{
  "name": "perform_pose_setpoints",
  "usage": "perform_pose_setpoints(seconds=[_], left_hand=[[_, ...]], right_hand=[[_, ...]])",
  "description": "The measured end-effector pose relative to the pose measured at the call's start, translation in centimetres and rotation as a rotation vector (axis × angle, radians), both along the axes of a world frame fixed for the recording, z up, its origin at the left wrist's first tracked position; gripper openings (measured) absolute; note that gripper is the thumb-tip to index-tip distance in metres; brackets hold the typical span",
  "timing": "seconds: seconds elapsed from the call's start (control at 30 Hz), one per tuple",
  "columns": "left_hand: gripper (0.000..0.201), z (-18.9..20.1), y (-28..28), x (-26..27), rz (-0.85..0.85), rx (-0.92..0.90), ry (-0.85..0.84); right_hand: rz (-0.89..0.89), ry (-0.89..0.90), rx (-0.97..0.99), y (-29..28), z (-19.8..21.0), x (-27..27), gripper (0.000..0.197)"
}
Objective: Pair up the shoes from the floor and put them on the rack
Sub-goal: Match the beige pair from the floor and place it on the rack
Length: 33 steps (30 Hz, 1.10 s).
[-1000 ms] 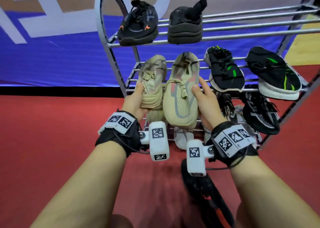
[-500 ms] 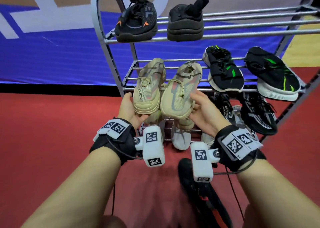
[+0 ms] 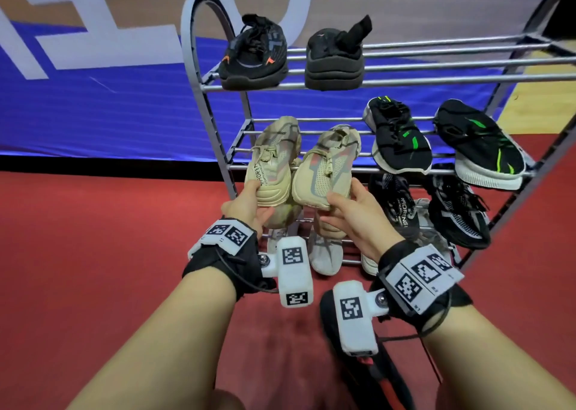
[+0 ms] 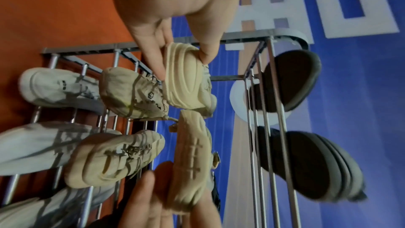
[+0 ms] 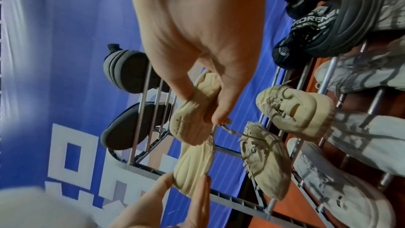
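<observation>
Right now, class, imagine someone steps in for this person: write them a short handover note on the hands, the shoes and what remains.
Left hand grips the heel of one beige sneaker; right hand grips the heel of its mate. Both toes point onto the middle shelf at its left end, heels overhanging the front bar.
Done: black pairs sit on the top and middle shelves, and more shoes on the lowest.
Left: push the beige pair fully on and let go; one black shoe lies on the red floor, its mate not in view.

Right wrist view: right hand pinches heel of one beige shoe, left hand's fingers grip the second beige shoe alongside, rack behind.
</observation>
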<state>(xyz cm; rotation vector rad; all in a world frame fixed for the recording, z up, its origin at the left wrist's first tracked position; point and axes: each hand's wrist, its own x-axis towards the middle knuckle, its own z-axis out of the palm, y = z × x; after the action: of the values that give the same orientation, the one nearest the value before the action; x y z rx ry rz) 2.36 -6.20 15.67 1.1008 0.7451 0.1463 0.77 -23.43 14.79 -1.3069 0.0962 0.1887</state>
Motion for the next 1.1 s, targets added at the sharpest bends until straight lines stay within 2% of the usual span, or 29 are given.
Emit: perform_pose_setpoints(seconds=[0.17,0.27,0.33,0.43,0.5,0.63,0.7,0.77,0.8,1.1], left_hand=[[0.051,0.2,0.0,1.2,0.106,-0.061,-0.125],[0.029,1.0,-0.3,2.1,0.071,-0.071,-0.168],[0.022,1.5,-0.4,2.7,0.052,-0.08,-0.197],[0.027,1.6,-0.5,3.7,0.056,-0.071,-0.212],[0.031,1.3,-0.6,4.1,0.064,-0.052,-0.2],[0.048,0.5,-1.0,4.8,0.104,-0.036,-0.151],[0.042,0.3,-1.2,5.4,0.102,-0.067,-0.144],[0.023,0.2,-1.4,5.8,0.072,-0.068,-0.147],[0.02,0.2,-1.5,5.9,0.063,-0.052,-0.149],[0.031,-0.5,-0.9,6.3,-0.013,-0.01,-0.168]], right_hand=[[-0.025,-0.07,-0.054,0.6,0.4,1.1,0.031],[-0.007,-0.095,-0.049,0.5,0.4,2.3,0.035],[-0.024,-0.117,-0.046,0.6,0.2,3.1,0.043],[-0.037,-0.138,-0.008,0.3,0.0,4.3,0.045],[-0.031,-0.142,0.025,-0.1,-0.1,5.0,0.04],[-0.051,-0.142,0.075,-0.4,-0.9,6.1,0.033],[-0.063,-0.143,0.055,-0.5,-1.2,6.5,0.035],[-0.073,-0.15,0.052,-0.7,-1.5,6.9,0.036],[-0.074,-0.151,0.055,-0.8,-1.7,7.1,0.034],[-0.076,-0.159,0.087,-1.2,-2.3,8.0,0.026]])
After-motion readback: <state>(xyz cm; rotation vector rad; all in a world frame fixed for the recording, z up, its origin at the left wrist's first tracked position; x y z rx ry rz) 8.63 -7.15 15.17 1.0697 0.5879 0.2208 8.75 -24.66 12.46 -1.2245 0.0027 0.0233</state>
